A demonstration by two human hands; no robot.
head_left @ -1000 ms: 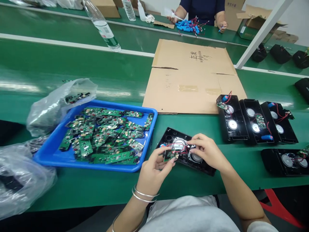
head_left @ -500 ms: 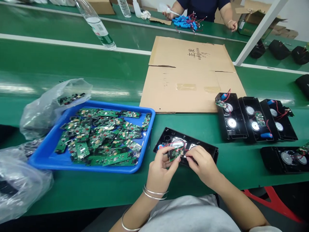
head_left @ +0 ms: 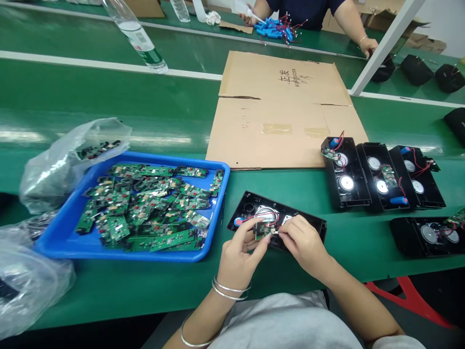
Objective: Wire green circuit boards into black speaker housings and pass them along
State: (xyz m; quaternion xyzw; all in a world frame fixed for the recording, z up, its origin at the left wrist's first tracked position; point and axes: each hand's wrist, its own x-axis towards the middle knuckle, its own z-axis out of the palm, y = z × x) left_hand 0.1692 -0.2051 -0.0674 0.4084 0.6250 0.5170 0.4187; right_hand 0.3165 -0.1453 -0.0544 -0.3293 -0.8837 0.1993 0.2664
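Observation:
Between the thumb and fingers of my left hand (head_left: 238, 254) is a small green circuit board (head_left: 262, 230), held above a black speaker housing (head_left: 240, 211). My right hand (head_left: 307, 245) is closed in a pinch on a small white wire connector (head_left: 275, 232) at the board's right edge. Whether the connector is seated in the board I cannot tell. Red and black wires run behind the board, across a round speaker (head_left: 267, 211) in the housing. A blue battery (head_left: 238, 221) shows at the housing's left end. My fingers hide part of the housing.
A blue tray (head_left: 214, 232) of circuit boards lies to the left, beside plastic bags (head_left: 72, 165). Flattened cardboard (head_left: 286, 148) lies ahead. Several more speaker housings (head_left: 347, 194) sit at right. Across the bench a co-worker's hand (head_left: 368, 47) touches a black case; blue batteries (head_left: 274, 30) lie piled nearby.
The connector in my right hand has come closer to the board's edge, and the board has tilted slightly. The co-worker's arm has reached out to a black case. The view has shifted slightly.

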